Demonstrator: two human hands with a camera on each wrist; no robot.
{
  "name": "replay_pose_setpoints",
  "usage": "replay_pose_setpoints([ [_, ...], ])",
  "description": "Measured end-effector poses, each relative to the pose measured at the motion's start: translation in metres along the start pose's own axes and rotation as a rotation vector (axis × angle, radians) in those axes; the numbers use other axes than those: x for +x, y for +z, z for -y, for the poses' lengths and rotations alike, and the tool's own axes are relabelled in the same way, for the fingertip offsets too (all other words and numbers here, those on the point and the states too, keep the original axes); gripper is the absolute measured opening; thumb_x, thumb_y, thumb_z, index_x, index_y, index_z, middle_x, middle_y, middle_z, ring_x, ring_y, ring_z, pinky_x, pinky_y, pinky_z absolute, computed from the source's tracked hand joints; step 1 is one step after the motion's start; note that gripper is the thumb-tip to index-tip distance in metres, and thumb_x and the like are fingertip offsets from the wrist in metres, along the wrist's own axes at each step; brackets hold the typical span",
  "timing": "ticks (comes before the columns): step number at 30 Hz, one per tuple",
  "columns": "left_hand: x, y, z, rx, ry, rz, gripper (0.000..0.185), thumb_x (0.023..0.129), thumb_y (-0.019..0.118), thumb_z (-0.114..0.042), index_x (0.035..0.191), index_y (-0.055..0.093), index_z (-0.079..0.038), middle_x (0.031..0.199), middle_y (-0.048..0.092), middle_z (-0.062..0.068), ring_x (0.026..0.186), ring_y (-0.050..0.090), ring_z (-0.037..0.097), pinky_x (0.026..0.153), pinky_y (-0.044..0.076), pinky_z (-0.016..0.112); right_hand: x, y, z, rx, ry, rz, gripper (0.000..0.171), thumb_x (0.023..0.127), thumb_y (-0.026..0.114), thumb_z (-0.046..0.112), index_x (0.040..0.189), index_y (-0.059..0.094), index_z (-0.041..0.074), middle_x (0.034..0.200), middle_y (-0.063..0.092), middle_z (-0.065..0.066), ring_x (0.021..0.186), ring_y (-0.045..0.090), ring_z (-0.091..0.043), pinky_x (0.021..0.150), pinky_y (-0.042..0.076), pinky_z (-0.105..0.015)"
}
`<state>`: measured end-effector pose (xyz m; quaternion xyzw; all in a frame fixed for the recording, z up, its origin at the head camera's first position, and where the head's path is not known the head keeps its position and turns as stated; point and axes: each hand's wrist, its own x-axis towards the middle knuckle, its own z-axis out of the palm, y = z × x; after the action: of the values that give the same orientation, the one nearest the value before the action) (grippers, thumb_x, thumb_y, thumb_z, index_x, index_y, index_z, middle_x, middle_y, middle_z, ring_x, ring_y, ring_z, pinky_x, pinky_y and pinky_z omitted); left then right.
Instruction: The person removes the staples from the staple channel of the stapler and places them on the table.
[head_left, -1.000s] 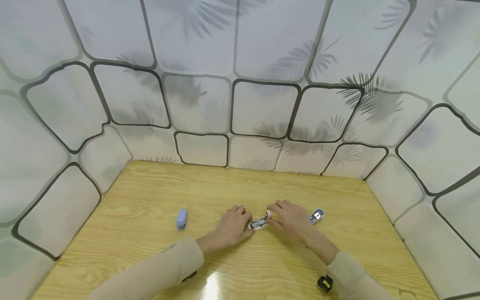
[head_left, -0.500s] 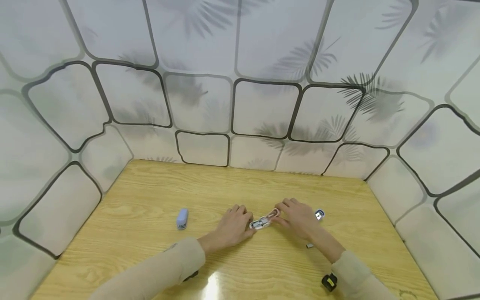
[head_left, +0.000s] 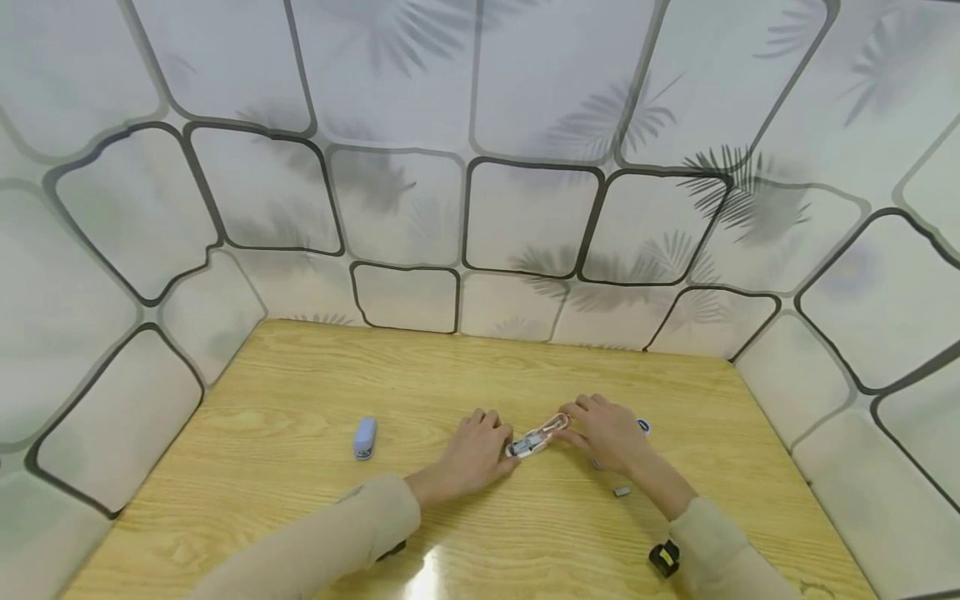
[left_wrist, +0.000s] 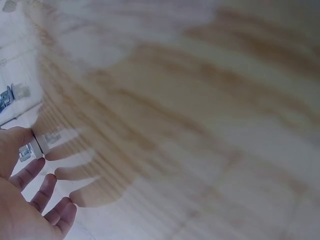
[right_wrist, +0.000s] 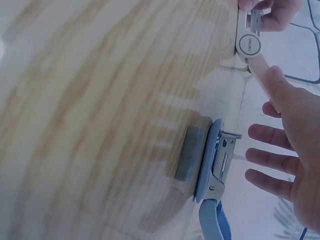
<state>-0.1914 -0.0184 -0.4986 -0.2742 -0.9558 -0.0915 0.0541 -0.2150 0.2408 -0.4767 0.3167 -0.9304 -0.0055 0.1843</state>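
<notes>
On the left part of the wooden worktop (head_left: 300,467) a small pale blue stapler (head_left: 364,437) lies by itself, well apart from the hands. Further right, the left hand (head_left: 476,454) rests on the wood with its fingers (left_wrist: 42,190) loosely spread, while thumb and forefinger pinch the near end of a small white and pink stapler (head_left: 537,437); the left wrist view shows that end, with its metal parts, caught at the thumb tip. The stapler is swung open and stretched between the two hands, slanting up and to the right, near the middle of the worktop. The right hand (head_left: 611,435) holds its far, pinkish end: in the right wrist view the thumb lies along the pink arm (right_wrist: 257,62) and the other fingers (right_wrist: 270,157) are straight and spread, gripping nothing else. Just beside and behind this hand sits an opened blue stapler (right_wrist: 212,175), with a grey block (right_wrist: 187,152) touching its side. A small grey piece (head_left: 621,492) lies on the wood close to the right forearm. Both arms wear beige sleeves (head_left: 330,542).
</notes>
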Motion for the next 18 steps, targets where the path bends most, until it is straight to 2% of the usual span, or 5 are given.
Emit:
replay_pose_setpoints([
  [3,0.0008,-0.0002,-0.0019,-0.005,-0.007,0.006,0.032,0.096,0.073,-0.049,0.107,0.072,-0.019,0.103,0.066,0.001,0.091,0.055,0.015,0.08,0.048,0.029,-0.0007,0.0003,-0.0017,-0.012,-0.008,-0.003,0.037,0.092,0.078,0.044,0.115,0.075,0.015,0.097,0.074,-0.003,0.084,0.07,-0.021,0.065,0.059,-0.033],
  [11,0.0023,0.0019,-0.0048,-0.012,-0.012,-0.006,0.031,0.095,0.075,-0.048,0.101,0.07,-0.018,0.101,0.066,0.001,0.09,0.055,0.015,0.08,0.048,0.029,0.0011,0.0011,-0.0043,-0.022,0.021,0.067,0.039,0.096,0.072,0.046,0.121,0.073,0.016,0.1,0.075,-0.004,0.087,0.07,-0.022,0.066,0.06,-0.035],
  [15,0.0023,0.0035,-0.0048,-0.014,-0.02,-0.016,0.032,0.095,0.076,-0.048,0.101,0.07,-0.018,0.101,0.066,0.0,0.09,0.055,0.015,0.078,0.047,0.028,0.0015,0.002,-0.0056,0.031,0.065,0.103,0.042,0.097,0.071,0.047,0.125,0.073,0.016,0.105,0.076,-0.005,0.091,0.072,-0.023,0.066,0.061,-0.036],
  [18,0.0023,0.0035,-0.0051,-0.014,-0.027,-0.014,0.031,0.095,0.076,-0.048,0.101,0.07,-0.018,0.101,0.065,0.0,0.09,0.055,0.015,0.077,0.045,0.028,0.0006,0.0013,-0.0058,0.139,0.139,0.121,0.044,0.097,0.072,0.047,0.127,0.073,0.015,0.108,0.077,-0.006,0.094,0.073,-0.025,0.063,0.059,-0.033],
])
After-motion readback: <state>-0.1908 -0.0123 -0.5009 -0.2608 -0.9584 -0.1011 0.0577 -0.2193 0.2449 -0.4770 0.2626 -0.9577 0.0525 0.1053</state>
